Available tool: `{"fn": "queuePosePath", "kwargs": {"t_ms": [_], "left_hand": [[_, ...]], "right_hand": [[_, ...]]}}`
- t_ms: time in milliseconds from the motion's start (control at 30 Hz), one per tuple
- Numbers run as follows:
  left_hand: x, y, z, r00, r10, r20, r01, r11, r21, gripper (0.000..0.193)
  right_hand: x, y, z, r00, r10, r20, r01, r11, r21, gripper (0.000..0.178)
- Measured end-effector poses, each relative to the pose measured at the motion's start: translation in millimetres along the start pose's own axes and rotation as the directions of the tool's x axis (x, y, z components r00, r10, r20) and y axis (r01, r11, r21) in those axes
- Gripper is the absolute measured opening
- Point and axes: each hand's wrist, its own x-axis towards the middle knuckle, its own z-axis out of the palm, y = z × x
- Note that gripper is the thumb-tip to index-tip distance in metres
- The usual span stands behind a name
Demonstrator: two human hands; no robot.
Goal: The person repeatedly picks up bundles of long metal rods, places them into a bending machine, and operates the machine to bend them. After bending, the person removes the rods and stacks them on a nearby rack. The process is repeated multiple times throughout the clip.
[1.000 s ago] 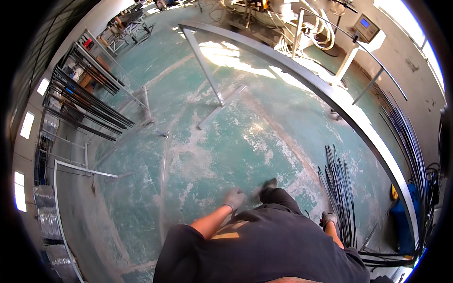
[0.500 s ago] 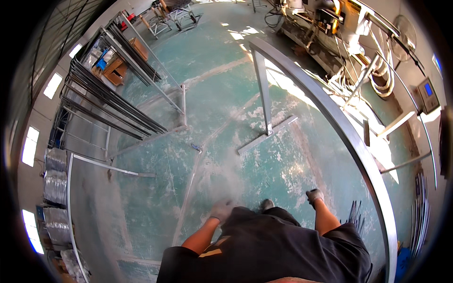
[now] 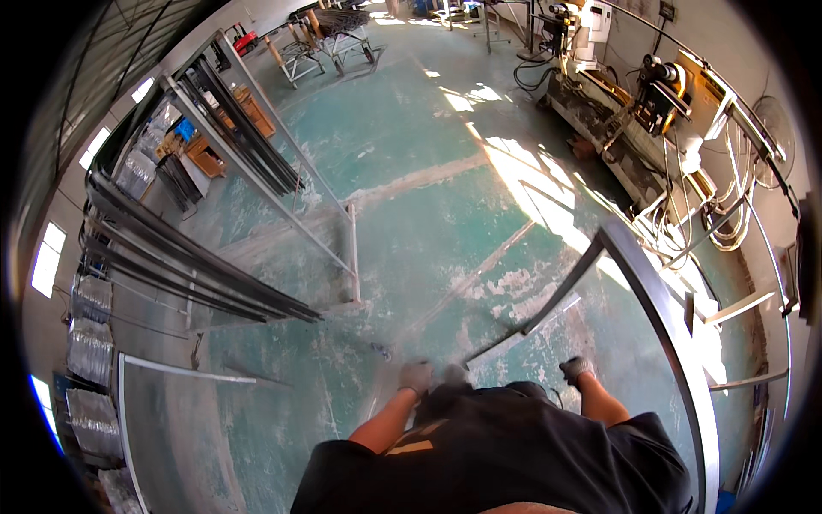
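My left hand (image 3: 417,375) wears a grey glove and hangs low ahead of my body, its fingers curled in. My right hand (image 3: 577,370), in a darker-looking glove, is loosely fisted with nothing visible in it. Nearest to the right hand stands a grey metal tube frame (image 3: 659,300); a gap separates them. The frame's foot bar (image 3: 548,319) rests on the floor between and ahead of my hands. Neither hand touches anything that I can see. One of my shoes (image 3: 455,374) shows, blurred, beside my left hand.
On the left a metal rack (image 3: 354,253) carries several long dark bars (image 3: 205,257). A pale metal frame (image 3: 122,411) stands nearer, with wrapped bundles (image 3: 92,421) behind. Machinery (image 3: 634,146) with hanging cables lines the right. A wheeled cart (image 3: 342,51) is at the back.
The view has shifted forward over the floor; the rack and the frame's foot bar now appear nearer. My left hand has swung slightly, and both hands stay low.
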Motion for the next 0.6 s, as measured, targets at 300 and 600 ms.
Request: {"fn": "queuePosePath", "kwargs": {"t_ms": [300,600], "left_hand": [[297.4,131.2,-131.8,0.992,0.056,-0.113,-0.08,0.972,-0.22,0.03],[467.4,113.2,-181.7,0.982,-0.148,0.116,0.142,0.988,0.057,0.038]], "right_hand": [[71.0,-107.8,50.7,0.872,0.383,0.306,-0.398,0.917,-0.012,0.051],[387.1,-537.2,-37.4,0.99,-0.107,0.095,0.135,0.917,-0.376,0.05]]}}
